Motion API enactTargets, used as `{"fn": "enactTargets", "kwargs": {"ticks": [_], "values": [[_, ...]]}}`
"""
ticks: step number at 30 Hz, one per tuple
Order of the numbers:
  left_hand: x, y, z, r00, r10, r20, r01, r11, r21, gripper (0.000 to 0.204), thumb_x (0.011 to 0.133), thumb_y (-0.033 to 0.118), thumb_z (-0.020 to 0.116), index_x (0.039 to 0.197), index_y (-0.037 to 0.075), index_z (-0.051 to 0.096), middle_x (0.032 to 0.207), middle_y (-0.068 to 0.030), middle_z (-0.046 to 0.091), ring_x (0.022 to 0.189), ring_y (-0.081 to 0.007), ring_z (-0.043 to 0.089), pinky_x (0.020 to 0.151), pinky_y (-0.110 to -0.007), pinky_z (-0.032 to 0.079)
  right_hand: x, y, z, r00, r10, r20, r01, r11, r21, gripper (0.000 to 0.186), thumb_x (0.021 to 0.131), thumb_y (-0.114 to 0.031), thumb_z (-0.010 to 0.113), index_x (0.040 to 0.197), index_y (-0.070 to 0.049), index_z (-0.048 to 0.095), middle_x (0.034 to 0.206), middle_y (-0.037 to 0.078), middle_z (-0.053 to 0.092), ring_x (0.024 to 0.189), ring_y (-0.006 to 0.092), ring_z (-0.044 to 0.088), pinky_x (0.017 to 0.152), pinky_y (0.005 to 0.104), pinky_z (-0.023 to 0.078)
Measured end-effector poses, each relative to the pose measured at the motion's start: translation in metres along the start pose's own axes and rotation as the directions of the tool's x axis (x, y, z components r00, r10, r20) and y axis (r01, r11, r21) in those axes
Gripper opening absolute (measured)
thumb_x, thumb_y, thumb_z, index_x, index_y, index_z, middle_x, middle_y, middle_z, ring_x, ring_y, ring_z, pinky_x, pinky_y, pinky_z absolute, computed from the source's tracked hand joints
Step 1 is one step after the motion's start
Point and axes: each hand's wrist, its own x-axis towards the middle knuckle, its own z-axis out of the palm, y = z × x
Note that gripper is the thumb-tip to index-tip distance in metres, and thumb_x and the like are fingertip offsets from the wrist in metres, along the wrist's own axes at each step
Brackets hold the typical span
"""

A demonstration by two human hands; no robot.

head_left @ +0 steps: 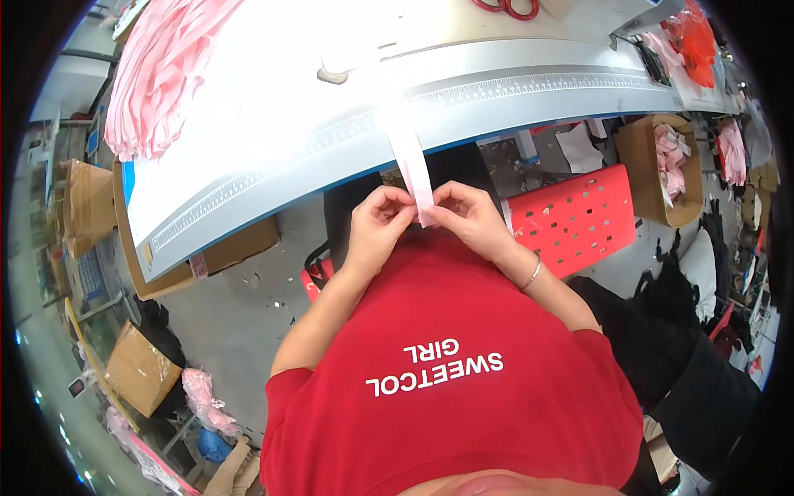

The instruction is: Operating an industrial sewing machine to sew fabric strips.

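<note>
A narrow pale pink fabric strip (419, 183) hangs over the near edge of the worktable (281, 171), its upper part lost in glare. At its lower end my right hand (470, 217) pinches it between thumb and fingertips. My left hand (383, 221) is closed in a pinch at the strip's left edge, thumb against forefinger. Both hands are close together, just in front of the table edge. On the table at the far left lies a big bundle of pink fabric strips (169, 78).
A ruler scale (529, 87) runs along the table's front edge. Red-handled scissors (519, 8) lie at the back. Below right are a red perforated plastic seat or crate (575, 221) and a cardboard box (633, 157) with pink fabric pieces. Another cardboard box (141, 368) stands at lower left.
</note>
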Motion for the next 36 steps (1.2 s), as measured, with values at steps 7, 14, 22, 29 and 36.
{"fn": "enactTargets", "kwargs": {"ticks": [7,14,22,29,36], "values": [[-0.021,0.026,0.004,0.998,0.028,0.058,-0.031,0.999,0.036,0.014,0.092,-0.003,0.063,0.106,-0.003,0.064,0.101,-0.0070,0.066,0.086,-0.0104,0.064,0.075,-0.023,0.052,-0.022,-0.032,0.013,1.000,-0.001,-0.006,0.001,0.997,-0.074,0.011,0.094,-0.007,0.067,0.095,0.004,0.067,0.089,0.007,0.071,0.083,0.0110,0.068,0.077,0.0247,0.056],[-0.029,0.055,0.013,0.999,-0.025,0.042,0.025,1.000,0.003,0.013,0.089,-0.002,0.069,0.101,-0.004,0.068,0.104,-0.0091,0.067,0.081,-0.0119,0.064,0.072,-0.023,0.052,-0.036,-0.047,0.025,0.976,-0.213,-0.047,0.195,0.947,-0.255,0.013,0.091,-0.009,0.071,0.091,0.004,0.070,0.085,0.007,0.071,0.077,0.0100,0.068,0.069,0.0240,0.054],[-0.021,0.039,0.009,0.986,-0.153,0.067,0.160,0.980,-0.119,0.010,0.088,0.000,0.072,0.095,-0.003,0.067,0.085,-0.0099,0.071,0.075,-0.0128,0.067,0.069,-0.024,0.054,-0.035,-0.032,0.020,0.995,-0.055,-0.077,0.049,0.996,-0.080,0.013,0.093,-0.009,0.069,0.095,0.004,0.069,0.089,0.009,0.073,0.083,0.0125,0.071,0.075,0.0241,0.057],[-0.017,0.037,0.009,0.972,-0.224,0.065,0.232,0.962,-0.143,0.009,0.087,0.000,0.073,0.093,-0.002,0.067,0.084,-0.0105,0.071,0.073,-0.0128,0.067,0.068,-0.024,0.053,-0.034,-0.027,0.014,0.998,-0.006,-0.060,0.011,0.996,0.085,0.014,0.095,-0.011,0.067,0.092,0.003,0.065,0.086,0.011,0.072,0.081,0.0133,0.070,0.072,0.0249,0.058],[-0.017,0.037,0.008,0.958,-0.278,0.075,0.287,0.936,-0.206,0.008,0.088,-0.001,0.071,0.088,0.000,0.063,0.081,-0.0094,0.069,0.070,-0.0122,0.065,0.067,-0.024,0.052,-0.043,-0.022,0.000,0.990,0.110,-0.089,-0.109,0.994,0.017,0.014,0.096,-0.011,0.065,0.098,0.003,0.064,0.090,0.010,0.068,0.079,0.0152,0.069,0.067,0.0270,0.059]]}}
